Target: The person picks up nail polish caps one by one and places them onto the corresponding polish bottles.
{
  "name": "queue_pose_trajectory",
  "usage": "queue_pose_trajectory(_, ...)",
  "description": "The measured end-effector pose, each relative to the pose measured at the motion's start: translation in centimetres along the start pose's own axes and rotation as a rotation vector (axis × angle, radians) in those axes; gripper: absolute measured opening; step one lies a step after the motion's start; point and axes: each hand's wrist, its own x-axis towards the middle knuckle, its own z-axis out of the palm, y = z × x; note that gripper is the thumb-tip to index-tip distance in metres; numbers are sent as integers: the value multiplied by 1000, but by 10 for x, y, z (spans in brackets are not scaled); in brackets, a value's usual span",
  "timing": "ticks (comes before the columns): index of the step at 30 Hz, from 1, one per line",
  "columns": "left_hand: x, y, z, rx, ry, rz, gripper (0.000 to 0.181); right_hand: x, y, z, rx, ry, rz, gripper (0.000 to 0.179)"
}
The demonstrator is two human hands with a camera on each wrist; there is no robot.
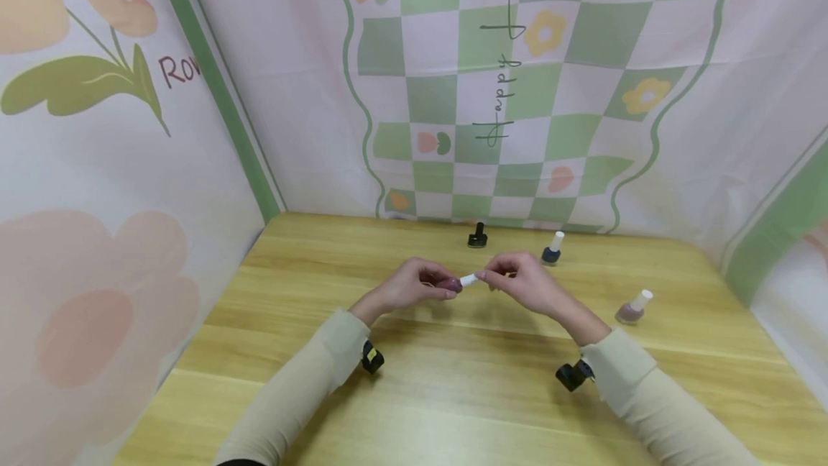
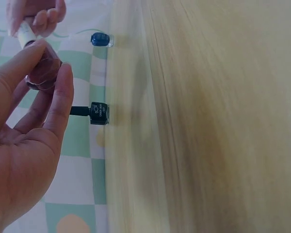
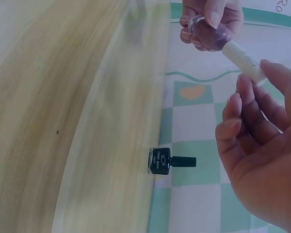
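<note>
Between my two hands a nail polish bottle (image 1: 451, 284) of purplish-mauve colour is held tilted above the table. My left hand (image 1: 412, 283) grips its glass body between thumb and fingers, as the left wrist view shows close up. With thumb and fingertips my right hand (image 1: 522, 280) pinches the end of the white cap (image 3: 244, 62). In the right wrist view the cap meets the bottle's neck; whether it is loose I cannot tell. Beyond the hands stands a black nail polish bottle (image 1: 477, 236) with a black cap.
A dark blue polish bottle (image 1: 551, 250) with a white cap stands at the back, right of the black one. Farther right is a mauve polish bottle (image 1: 632, 309), white-capped. The wooden table (image 1: 453, 394) ends at a patterned cloth (image 1: 479, 92) behind.
</note>
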Motion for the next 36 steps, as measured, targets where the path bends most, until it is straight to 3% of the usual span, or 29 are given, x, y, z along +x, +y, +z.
queue_pose_trajectory(8,0,1,0,17,1,7,18,0,-1,3,-74,23,-22,35)
queue_pose_trajectory(14,-1,1,1,-1,-2,-5,19,-2,2,-1,-73,-14,-42,22)
queue_pose_trajectory(18,-1,2,-1,-20,0,-9,19,-3,1,-6,-56,-33,-66,29)
queue_pose_trajectory(24,0,1,-1,-25,5,1,20,0,-2,-8,-64,-48,-63,13)
queue_pose_trajectory(31,0,2,1,-2,3,12,19,-1,-3,-7,-87,-71,-68,33)
queue_pose_trajectory(36,-1,3,1,-8,3,10,19,1,-1,-6,-108,-76,-94,36)
